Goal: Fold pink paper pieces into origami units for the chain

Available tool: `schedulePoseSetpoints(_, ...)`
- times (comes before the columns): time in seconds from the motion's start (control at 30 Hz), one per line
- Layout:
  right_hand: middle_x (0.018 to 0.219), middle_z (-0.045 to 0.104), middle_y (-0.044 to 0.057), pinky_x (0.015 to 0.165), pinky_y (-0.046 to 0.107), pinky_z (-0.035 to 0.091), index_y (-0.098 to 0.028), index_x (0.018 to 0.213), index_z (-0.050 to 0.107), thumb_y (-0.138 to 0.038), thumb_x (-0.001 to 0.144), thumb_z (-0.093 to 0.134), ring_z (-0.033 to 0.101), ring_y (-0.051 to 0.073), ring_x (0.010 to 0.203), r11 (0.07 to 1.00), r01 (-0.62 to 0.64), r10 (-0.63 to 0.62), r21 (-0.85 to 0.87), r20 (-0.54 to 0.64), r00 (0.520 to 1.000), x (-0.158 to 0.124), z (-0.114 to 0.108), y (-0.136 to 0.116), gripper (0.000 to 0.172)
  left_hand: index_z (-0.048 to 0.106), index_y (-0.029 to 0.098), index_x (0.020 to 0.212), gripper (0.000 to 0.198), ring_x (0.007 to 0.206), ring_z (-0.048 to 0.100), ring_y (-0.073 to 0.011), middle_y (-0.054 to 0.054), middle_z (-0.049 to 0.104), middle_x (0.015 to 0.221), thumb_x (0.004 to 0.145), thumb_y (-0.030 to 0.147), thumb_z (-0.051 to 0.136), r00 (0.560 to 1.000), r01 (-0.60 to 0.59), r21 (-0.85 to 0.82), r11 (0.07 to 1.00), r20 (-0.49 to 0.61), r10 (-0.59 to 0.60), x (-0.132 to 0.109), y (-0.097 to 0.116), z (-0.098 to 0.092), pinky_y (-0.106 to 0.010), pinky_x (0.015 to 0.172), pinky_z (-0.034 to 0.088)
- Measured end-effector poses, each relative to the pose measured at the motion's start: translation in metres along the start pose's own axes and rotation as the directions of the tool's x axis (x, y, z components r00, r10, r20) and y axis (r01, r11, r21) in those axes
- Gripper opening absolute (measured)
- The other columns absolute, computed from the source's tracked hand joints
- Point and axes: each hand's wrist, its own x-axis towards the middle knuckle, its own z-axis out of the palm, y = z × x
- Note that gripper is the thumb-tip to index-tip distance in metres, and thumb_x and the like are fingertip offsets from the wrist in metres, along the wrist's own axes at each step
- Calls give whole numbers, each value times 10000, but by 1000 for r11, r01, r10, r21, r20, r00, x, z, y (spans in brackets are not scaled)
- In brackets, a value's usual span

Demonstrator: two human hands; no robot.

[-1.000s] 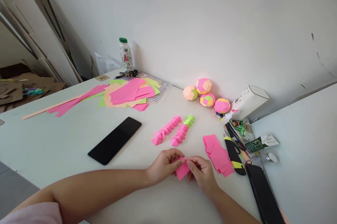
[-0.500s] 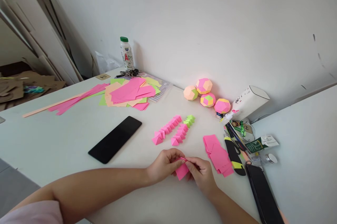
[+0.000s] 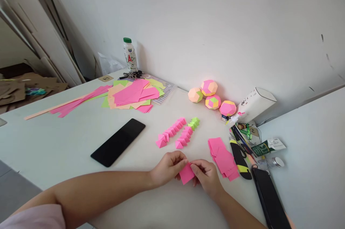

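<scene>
A small pink piece of paper (image 3: 186, 174) is held up between both hands near the table's front edge. My left hand (image 3: 169, 168) pinches its upper left side with thumb and fingers. On the other side, my right hand (image 3: 207, 176) grips the upper right edge, thumb in front. Some fingertips are hidden behind the sheet. Just beyond the hands lie a row of folded pink paper units (image 3: 171, 132) and a second row of pink units (image 3: 184, 137) ending in green ones (image 3: 193, 124). Right of my right hand is a stack of pink paper pieces (image 3: 223, 159).
A black phone (image 3: 118, 143) lies to the left. Behind it are loose coloured sheets (image 3: 132, 94), paper strips (image 3: 78, 101), keys and a bottle (image 3: 130, 55). Several paper balls (image 3: 212, 102) sit by the wall. Scissors (image 3: 240, 160) and a black case (image 3: 271, 198) lie at right.
The pink paper now shows more of its flat face between my hands. My right fingers have shifted slightly along its upper edge. Objects on the table have stayed put.
</scene>
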Motion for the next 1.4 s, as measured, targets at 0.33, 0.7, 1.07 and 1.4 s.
schedulePoseSetpoints(0.33,512,580,-10,378,209,432,-140,811,678,-401,828,599,517,105,390,999,-1,1,44,16,1000,0,-1,1,274,503,155,786,321,524,534,-108,3,592,633,842,471,508,999,11,-40,999,33,-9,0,4,0,-229,491,404)
schedulePoseSetpoints(0.7,555,599,-6,384,204,435,-141,744,643,-377,833,592,533,101,403,1000,24,-24,-3,34,999,0,0,3,258,474,160,735,262,529,549,-113,16,570,591,798,389,584,999,16,39,999,48,-18,0,2,1,-223,481,412)
schedulePoseSetpoints(1.07,517,570,-20,390,204,421,-142,728,612,-413,829,589,521,99,398,1000,-12,11,11,38,999,0,-1,-1,290,435,177,725,362,497,524,-102,28,550,601,771,505,581,1000,19,-76,997,-17,-20,0,3,0,-227,469,419)
schedulePoseSetpoints(1.4,510,564,-18,393,215,416,-149,714,607,-455,809,591,517,106,404,999,-28,29,-25,36,999,0,1,-2,321,464,165,732,304,508,472,-90,39,505,581,757,423,624,999,11,23,1000,50,-12,1,4,0,-209,467,359)
